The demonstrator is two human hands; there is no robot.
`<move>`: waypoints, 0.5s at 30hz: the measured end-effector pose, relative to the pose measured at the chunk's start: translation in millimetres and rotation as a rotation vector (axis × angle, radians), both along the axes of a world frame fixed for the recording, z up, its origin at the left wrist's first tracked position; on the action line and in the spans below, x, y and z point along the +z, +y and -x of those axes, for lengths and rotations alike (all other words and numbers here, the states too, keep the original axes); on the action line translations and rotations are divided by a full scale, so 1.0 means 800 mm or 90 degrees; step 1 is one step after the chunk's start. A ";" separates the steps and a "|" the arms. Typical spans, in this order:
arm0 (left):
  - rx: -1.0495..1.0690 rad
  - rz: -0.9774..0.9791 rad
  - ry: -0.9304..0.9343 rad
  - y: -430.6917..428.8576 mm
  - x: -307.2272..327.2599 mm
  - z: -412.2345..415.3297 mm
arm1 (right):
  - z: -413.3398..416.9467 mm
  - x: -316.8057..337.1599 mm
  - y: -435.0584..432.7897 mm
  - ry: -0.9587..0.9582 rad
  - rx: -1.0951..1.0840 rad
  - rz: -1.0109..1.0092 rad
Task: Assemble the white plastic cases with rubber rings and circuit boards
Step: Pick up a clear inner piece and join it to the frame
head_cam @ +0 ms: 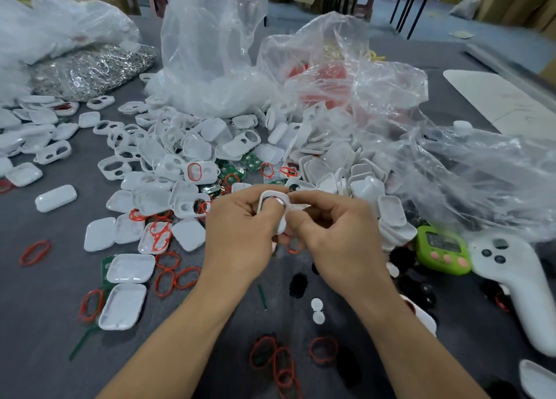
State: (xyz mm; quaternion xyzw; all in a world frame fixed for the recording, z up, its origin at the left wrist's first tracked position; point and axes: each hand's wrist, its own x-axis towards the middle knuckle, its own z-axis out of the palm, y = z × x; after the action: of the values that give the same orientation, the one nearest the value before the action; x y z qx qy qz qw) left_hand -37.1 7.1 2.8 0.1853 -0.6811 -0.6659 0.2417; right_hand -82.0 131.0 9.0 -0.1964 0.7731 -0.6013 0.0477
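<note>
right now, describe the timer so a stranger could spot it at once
Start at the big crumpled clear bag on the right. Just under its near edge, left of the white controller, sits the timer. It is the only lime green thing, with a grey screen and pink buttons.

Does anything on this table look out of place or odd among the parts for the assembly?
Yes. On the right, a green timer and a white controller-like handle lie beside the parts; neither is a case, ring or board. The white cases and red rubber rings are strewn loose over the table, not sorted.
</note>
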 end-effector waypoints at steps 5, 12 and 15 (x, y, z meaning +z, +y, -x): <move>0.079 -0.249 -0.018 -0.040 0.006 0.004 | 0.014 0.006 0.020 0.122 -0.086 -0.161; 0.024 -0.260 -0.017 -0.037 0.002 0.005 | 0.010 0.031 0.036 0.147 0.129 -0.434; 0.008 -0.233 -0.016 -0.033 0.000 0.006 | 0.006 0.053 0.051 0.088 0.259 -0.488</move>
State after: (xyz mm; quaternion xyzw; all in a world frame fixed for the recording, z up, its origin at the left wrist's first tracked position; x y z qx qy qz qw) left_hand -41.9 -19.6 3.1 0.2390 -0.5504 -0.7747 0.1994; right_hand -87.1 171.8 51.7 -0.3523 0.8874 -0.2348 0.1825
